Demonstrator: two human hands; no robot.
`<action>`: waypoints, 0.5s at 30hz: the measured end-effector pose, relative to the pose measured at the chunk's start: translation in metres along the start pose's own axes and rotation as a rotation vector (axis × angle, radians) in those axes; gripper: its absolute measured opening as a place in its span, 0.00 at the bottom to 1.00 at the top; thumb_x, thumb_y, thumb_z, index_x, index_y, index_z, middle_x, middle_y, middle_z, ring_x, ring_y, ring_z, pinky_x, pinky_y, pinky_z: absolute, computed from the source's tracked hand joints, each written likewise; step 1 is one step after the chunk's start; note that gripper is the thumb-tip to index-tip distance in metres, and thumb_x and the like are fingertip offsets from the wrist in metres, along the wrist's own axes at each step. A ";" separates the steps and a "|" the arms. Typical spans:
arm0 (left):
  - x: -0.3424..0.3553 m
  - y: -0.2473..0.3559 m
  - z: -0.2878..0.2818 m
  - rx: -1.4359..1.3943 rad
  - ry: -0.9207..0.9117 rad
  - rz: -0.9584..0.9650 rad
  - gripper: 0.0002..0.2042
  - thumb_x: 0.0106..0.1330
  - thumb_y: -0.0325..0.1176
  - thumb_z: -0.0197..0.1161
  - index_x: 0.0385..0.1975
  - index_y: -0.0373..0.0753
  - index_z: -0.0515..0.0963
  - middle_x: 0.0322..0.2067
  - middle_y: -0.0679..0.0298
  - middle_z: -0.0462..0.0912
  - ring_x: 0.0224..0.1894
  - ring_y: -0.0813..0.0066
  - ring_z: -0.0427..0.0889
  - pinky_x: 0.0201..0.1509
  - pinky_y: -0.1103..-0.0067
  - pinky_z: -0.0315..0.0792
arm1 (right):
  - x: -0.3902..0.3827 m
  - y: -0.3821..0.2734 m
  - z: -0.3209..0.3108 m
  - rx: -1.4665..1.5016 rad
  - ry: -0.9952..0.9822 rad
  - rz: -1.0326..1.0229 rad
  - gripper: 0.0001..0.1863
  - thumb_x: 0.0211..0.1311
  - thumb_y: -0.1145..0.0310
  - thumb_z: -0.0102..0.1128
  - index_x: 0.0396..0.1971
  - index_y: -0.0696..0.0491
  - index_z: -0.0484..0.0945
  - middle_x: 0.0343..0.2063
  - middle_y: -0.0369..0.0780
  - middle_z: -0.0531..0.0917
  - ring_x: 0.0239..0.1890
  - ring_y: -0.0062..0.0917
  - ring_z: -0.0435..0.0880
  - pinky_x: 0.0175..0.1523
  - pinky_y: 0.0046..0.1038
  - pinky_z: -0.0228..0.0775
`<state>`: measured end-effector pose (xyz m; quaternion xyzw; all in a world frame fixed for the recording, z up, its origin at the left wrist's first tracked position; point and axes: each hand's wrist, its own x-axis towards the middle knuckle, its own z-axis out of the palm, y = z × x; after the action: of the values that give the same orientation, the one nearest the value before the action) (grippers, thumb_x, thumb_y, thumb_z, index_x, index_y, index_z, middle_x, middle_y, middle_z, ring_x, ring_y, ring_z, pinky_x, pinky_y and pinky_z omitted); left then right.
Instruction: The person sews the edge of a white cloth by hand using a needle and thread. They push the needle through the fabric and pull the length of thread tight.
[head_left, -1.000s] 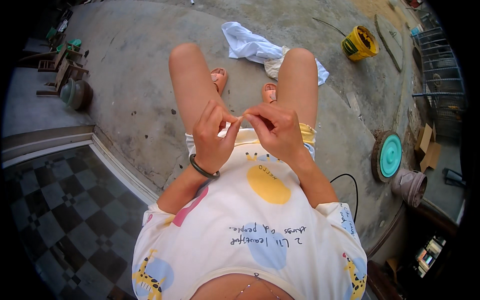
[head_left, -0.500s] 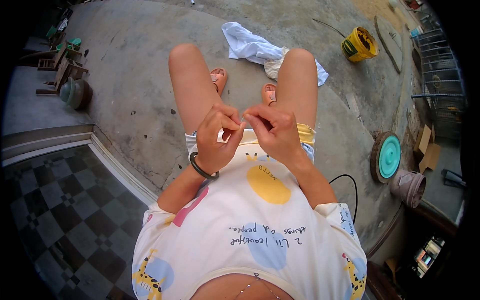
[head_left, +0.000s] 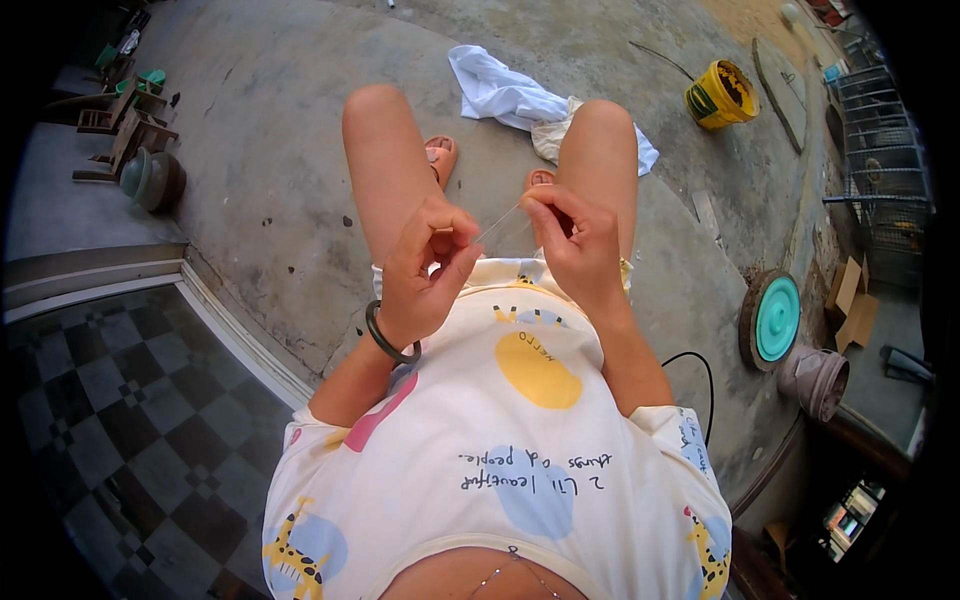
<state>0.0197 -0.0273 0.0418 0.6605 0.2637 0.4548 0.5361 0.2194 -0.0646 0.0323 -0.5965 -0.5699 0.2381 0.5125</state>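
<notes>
A thread [head_left: 498,224] is stretching between the 2 hands, showing against the grey floor [head_left: 270,150] in the gap between the 2 thighs [head_left: 388,170]. It is looking very thin, pale and nearly see-through, like a fine whitish line. It is running straight and taut, slanting up from the left hand [head_left: 425,270] to the right hand [head_left: 578,245]. A fainter line is showing just beside it; I cannot tell whether that is a 2nd strand. The left thumb and index finger are pinching the thread's lower visible end, the other fingers curling loosely. The right hand is pinching the upper visible end, its fingers bending toward the palm. A dark bangle [head_left: 378,338] is circling the left wrist. Beyond the hands, a white cloth [head_left: 505,92] is lying crumpled on the floor.
</notes>
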 end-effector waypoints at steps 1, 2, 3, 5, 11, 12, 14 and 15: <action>0.005 0.002 -0.004 -0.019 0.006 0.011 0.11 0.64 0.14 0.61 0.43 0.35 0.73 0.38 0.67 0.73 0.28 0.87 0.72 0.30 0.89 0.67 | 0.004 0.003 -0.003 -0.005 -0.079 -0.022 0.03 0.64 0.80 0.61 0.31 0.59 0.82 0.30 0.37 0.83 0.23 0.13 0.74 0.28 0.16 0.63; 0.011 0.006 -0.010 0.037 0.011 0.051 0.11 0.64 0.15 0.62 0.44 0.34 0.74 0.38 0.67 0.74 0.29 0.86 0.73 0.31 0.89 0.68 | 0.008 0.005 -0.006 -0.045 -0.098 -0.038 0.03 0.64 0.80 0.61 0.31 0.59 0.82 0.30 0.37 0.83 0.23 0.13 0.74 0.28 0.16 0.63; 0.019 0.012 -0.019 0.083 0.012 0.114 0.11 0.65 0.15 0.62 0.45 0.34 0.75 0.37 0.67 0.74 0.30 0.86 0.74 0.32 0.89 0.69 | 0.012 0.006 -0.011 -0.006 -0.122 -0.156 0.03 0.65 0.79 0.60 0.31 0.58 0.82 0.34 0.38 0.83 0.24 0.15 0.75 0.30 0.17 0.65; 0.041 0.028 -0.041 0.289 0.061 0.215 0.09 0.65 0.16 0.63 0.43 0.34 0.76 0.37 0.66 0.75 0.32 0.86 0.74 0.33 0.90 0.69 | 0.022 0.003 -0.025 0.024 -0.140 -0.278 0.03 0.65 0.78 0.60 0.32 0.57 0.82 0.38 0.40 0.84 0.25 0.17 0.77 0.33 0.18 0.68; 0.126 0.100 -0.138 0.674 0.243 0.513 0.06 0.71 0.21 0.60 0.44 0.35 0.79 0.41 0.68 0.77 0.33 0.87 0.74 0.37 0.90 0.70 | 0.038 -0.032 -0.112 0.590 -0.536 0.142 0.09 0.69 0.71 0.58 0.32 0.61 0.79 0.29 0.43 0.85 0.24 0.19 0.78 0.33 0.21 0.71; 0.140 0.115 -0.160 0.724 0.246 0.589 0.06 0.72 0.23 0.60 0.46 0.36 0.80 0.42 0.69 0.79 0.35 0.86 0.76 0.42 0.88 0.73 | 0.042 -0.034 -0.130 0.583 -0.503 0.111 0.09 0.69 0.71 0.58 0.32 0.61 0.79 0.29 0.43 0.85 0.24 0.19 0.78 0.33 0.21 0.71; 0.156 0.138 -0.203 0.954 0.349 0.661 0.10 0.73 0.29 0.61 0.51 0.39 0.81 0.47 0.68 0.83 0.46 0.80 0.82 0.50 0.83 0.76 | 0.043 -0.036 -0.166 0.493 -0.457 0.174 0.08 0.69 0.71 0.58 0.31 0.60 0.79 0.27 0.41 0.83 0.22 0.17 0.76 0.29 0.20 0.67; 0.165 0.147 -0.227 0.970 0.391 0.662 0.11 0.73 0.29 0.61 0.53 0.39 0.81 0.48 0.67 0.84 0.48 0.79 0.82 0.51 0.82 0.76 | 0.042 -0.034 -0.181 0.468 -0.404 0.161 0.09 0.68 0.70 0.58 0.31 0.59 0.79 0.24 0.39 0.82 0.21 0.16 0.73 0.28 0.20 0.64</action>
<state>-0.1273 0.1750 0.2362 0.7803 0.3149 0.5378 -0.0532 0.3720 -0.0934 0.1400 -0.4464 -0.5410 0.5161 0.4916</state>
